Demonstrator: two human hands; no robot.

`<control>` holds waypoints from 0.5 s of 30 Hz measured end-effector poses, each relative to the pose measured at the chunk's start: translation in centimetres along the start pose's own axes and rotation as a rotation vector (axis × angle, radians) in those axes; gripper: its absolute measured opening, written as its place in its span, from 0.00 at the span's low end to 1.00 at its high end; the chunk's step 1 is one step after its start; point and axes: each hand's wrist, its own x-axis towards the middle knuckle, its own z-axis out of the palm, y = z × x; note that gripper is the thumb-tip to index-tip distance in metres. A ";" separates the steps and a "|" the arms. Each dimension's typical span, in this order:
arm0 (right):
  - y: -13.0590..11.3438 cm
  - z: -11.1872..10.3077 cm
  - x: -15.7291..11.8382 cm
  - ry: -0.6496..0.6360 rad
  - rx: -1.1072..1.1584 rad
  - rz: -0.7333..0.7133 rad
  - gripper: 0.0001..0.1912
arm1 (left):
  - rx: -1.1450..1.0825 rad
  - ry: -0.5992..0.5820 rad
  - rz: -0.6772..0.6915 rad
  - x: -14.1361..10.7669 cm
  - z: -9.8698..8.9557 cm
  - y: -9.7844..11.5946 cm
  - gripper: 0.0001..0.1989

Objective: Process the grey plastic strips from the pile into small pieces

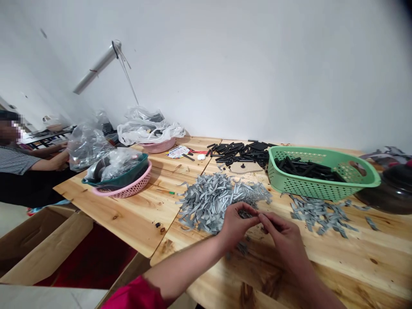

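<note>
My left hand [238, 223] and my right hand [283, 234] meet fingertip to fingertip above the wooden table [363, 262]. Both are pinched closed, and what lies between the fingers is too small and hidden to name. Just behind my left hand is a large heap of grey strips [209, 199]. A smaller spread of grey strips [322, 214] lies beyond my right hand, in front of a green basket [322, 191] holding black sticks [305, 168]. More black sticks [240, 150] are piled to the left of that basket.
Pink basket [137, 186] and teal basket [143, 165] with plastic bags stand at the left, another pink basket [161, 146] behind. A dark round pot [392, 193] is at the right. Cardboard boxes [48, 257] sit lower left. A person [19, 161] handles a clear bag [86, 143] at far left.
</note>
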 end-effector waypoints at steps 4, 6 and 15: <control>0.4 0.0 0.2 0.044 0.122 0.089 0.16 | -0.136 -0.045 -0.100 -0.1 0.1 0.2 0.13; 0.5 0.1 0.3 0.075 0.183 0.145 0.18 | -0.167 -0.056 -0.170 -0.1 0.1 0.1 0.15; 0.7 -0.7 0.3 0.070 0.269 0.203 0.23 | -0.331 -0.007 -0.384 0.9 -0.5 -0.9 0.24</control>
